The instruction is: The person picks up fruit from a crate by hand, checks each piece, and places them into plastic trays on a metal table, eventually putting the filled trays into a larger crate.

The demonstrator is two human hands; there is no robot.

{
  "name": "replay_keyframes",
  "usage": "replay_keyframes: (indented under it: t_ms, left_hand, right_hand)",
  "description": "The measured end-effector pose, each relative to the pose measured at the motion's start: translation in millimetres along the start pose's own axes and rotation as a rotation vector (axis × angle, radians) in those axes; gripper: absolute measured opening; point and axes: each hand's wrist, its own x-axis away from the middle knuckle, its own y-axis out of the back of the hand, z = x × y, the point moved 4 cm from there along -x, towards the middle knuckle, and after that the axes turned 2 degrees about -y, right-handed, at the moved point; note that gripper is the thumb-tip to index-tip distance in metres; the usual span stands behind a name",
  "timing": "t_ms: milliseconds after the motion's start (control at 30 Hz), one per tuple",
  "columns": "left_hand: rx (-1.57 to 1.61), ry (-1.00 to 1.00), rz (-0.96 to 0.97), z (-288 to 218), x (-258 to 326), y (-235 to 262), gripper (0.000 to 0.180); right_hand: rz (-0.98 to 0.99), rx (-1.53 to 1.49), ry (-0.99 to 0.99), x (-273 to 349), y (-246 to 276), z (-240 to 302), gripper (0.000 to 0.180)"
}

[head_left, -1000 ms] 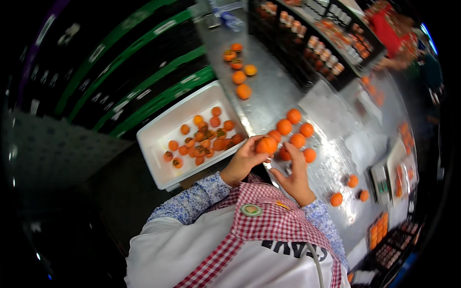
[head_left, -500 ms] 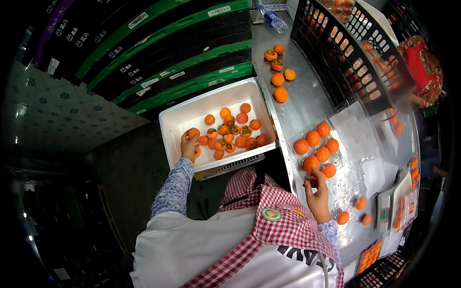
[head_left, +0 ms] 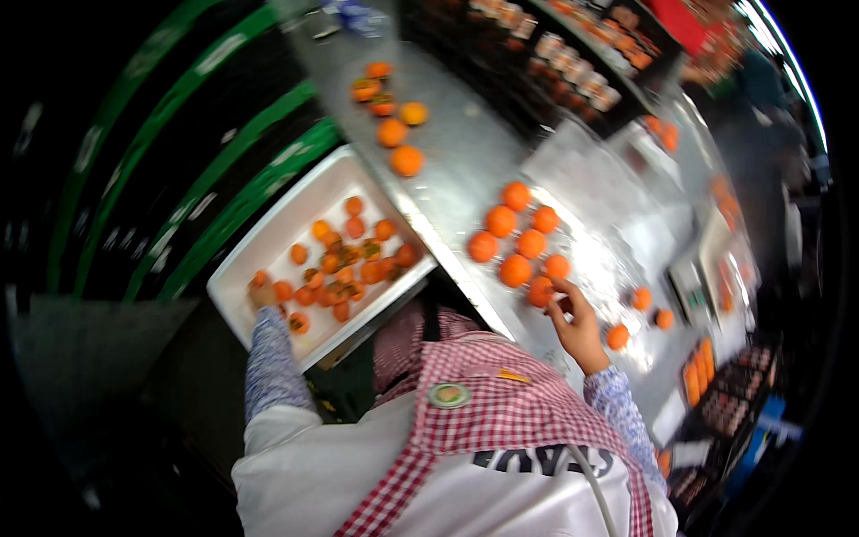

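Note:
My left hand (head_left: 262, 294) reaches into a white crate (head_left: 295, 210) of small orange fruits (head_left: 344, 268), at its near left corner. One fruit (head_left: 259, 278) lies right at the fingertips; blur hides whether the fingers hold it. My right hand (head_left: 574, 320) stretches onto the metal table (head_left: 465, 152). Its spread fingertips touch the nearest fruit (head_left: 540, 293) of a cluster of larger orange fruits (head_left: 516, 234).
More orange fruits (head_left: 394, 116) lie farther along the table, and a few loose ones (head_left: 640, 309) sit to the right of my hand. Black crates (head_left: 555, 63) of packed fruit stand at the back. Green crates (head_left: 224, 116) are stacked on the left.
One second ago both hands held a fruit together at the table. My left hand then went into the white crate and stays there; my right hand has reached forward to the cluster.

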Motion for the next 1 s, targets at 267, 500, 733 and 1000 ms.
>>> replay_keyframes:
  t_ms: [267, 500, 733, 1000]
  left_hand:
    - [-0.094, 0.050, 0.053, -34.7, 11.2, -10.2, 0.052]
    - [-0.316, 0.312, 0.043, -36.5, 5.2, 7.1, 0.046]
    - [-0.319, -0.465, -0.149, -192.7, 122.8, 40.9, 0.039]
    - [0.174, -1.142, 0.292, -359.3, 305.7, 37.1, 0.023]
  right_hand:
    - [-0.203, -0.166, -0.230, 18.7, 45.7, -46.4, 0.037]
    - [-0.234, 0.271, -0.104, -17.8, 41.2, -10.7, 0.039]
    - [-0.145, 0.881, 0.076, -48.8, 27.2, 0.0, 0.051]
    - [-0.123, 0.837, 0.163, -53.7, 19.8, -21.4, 0.041]
